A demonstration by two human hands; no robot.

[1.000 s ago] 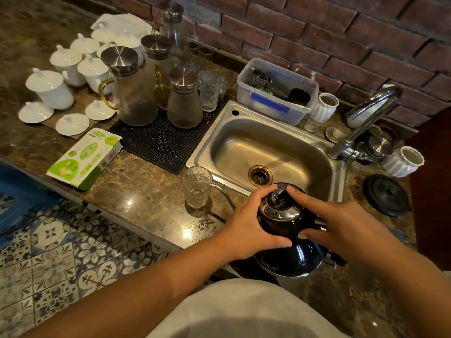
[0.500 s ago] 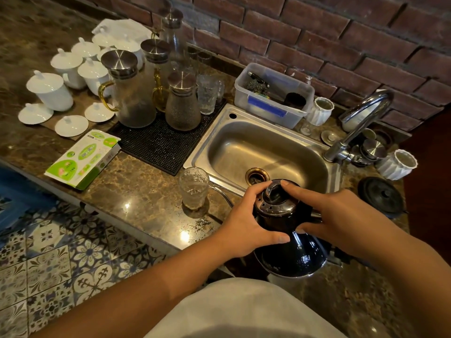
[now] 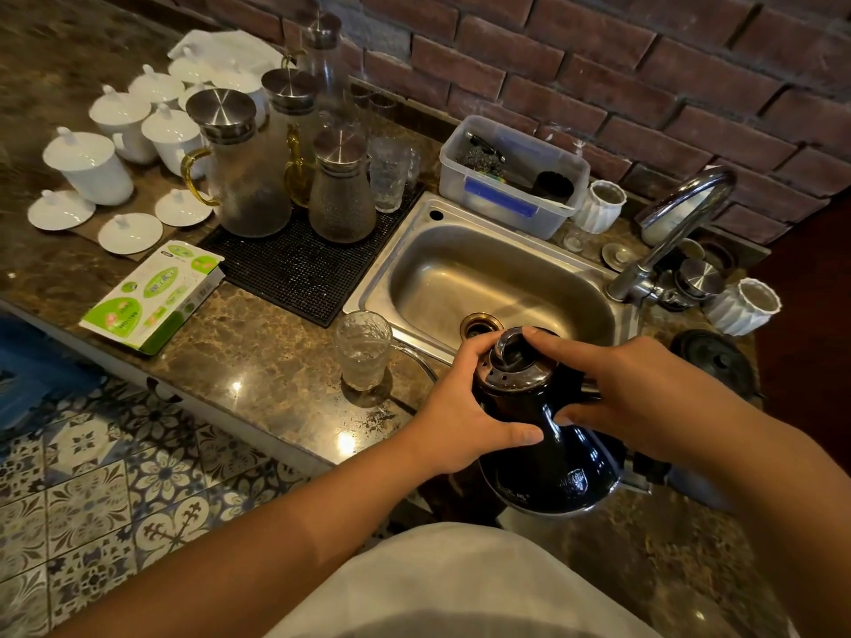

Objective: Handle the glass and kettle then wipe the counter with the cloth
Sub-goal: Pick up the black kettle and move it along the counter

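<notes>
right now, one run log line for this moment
left hand on kettle neck | right hand on lid | glass left of kettle, untouched | cloth unseen

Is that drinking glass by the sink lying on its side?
No, the glass stands upright on the counter just left of the sink, its open mouth facing up.

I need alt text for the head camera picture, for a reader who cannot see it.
Two bare hands, left hand and right hand, grip a black kettle with a chrome lid at the front edge of a steel sink. An upright glass stands on the stone counter just left of the kettle.
</notes>
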